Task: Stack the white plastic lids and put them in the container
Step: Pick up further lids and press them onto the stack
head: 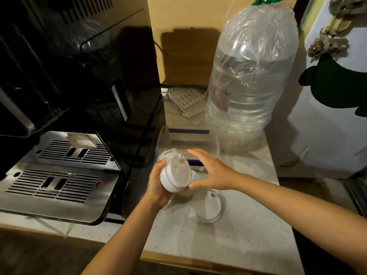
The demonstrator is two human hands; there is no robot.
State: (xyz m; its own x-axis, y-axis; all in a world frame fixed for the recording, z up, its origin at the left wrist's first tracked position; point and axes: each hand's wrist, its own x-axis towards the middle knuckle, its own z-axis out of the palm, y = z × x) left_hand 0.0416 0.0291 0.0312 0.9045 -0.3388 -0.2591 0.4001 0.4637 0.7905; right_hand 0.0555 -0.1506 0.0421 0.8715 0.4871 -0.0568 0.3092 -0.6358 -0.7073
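Observation:
My left hand (157, 185) grips a stack of white plastic lids (175, 173), tilted so the top lid faces me. My right hand (210, 171) hovers just right of the stack, fingers spread, thumb tip touching the stack's lower edge. Another white lid (208, 207) with a small hole lies flat on the counter below my right hand. A further white lid (188, 192) peeks out under the stack. The clear plastic container (164, 135) with a blue band stands just behind my hands.
A large water bottle (252, 80) wrapped in plastic stands at the back right. A black machine with a metal drip tray (59, 175) fills the left side. A white perforated piece (186, 98) lies behind the container. The speckled counter (238, 245) ends near me.

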